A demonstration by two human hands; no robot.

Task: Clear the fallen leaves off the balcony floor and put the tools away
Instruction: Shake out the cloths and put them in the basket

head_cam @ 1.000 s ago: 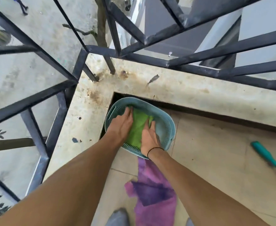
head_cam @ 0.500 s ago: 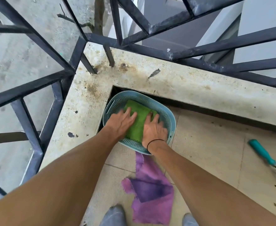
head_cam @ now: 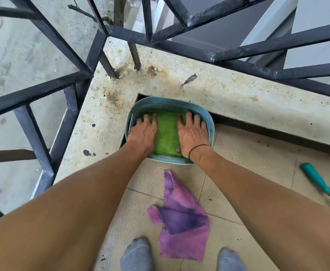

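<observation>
A teal plastic basket (head_cam: pixel 210 124) stands on the tiled floor in the balcony's corner. A green cloth (head_cam: pixel 166 132) lies spread flat inside it. My left hand (head_cam: pixel 143 132) presses flat on the cloth's left side, fingers spread. My right hand (head_cam: pixel 192 133) presses flat on its right side, a black band around the wrist. A purple cloth (head_cam: pixel 181 222) lies crumpled on the floor between the basket and my feet. A small hand rake (head_cam: pixel 316 179) with a teal handle lies on the tiles at the right.
A stained concrete ledge (head_cam: pixel 101 122) wraps the corner, with dark metal railing (head_cam: pixel 238 53) bolted on top. A dry leaf (head_cam: pixel 188 80) lies on the ledge behind the basket. My two grey-socked feet (head_cam: pixel 138 255) stand at the bottom edge.
Both hands slid apart from the cloth's middle to its left and right sides, and the cloth now lies flatter and wider in the basket. The camera moved slightly back.
</observation>
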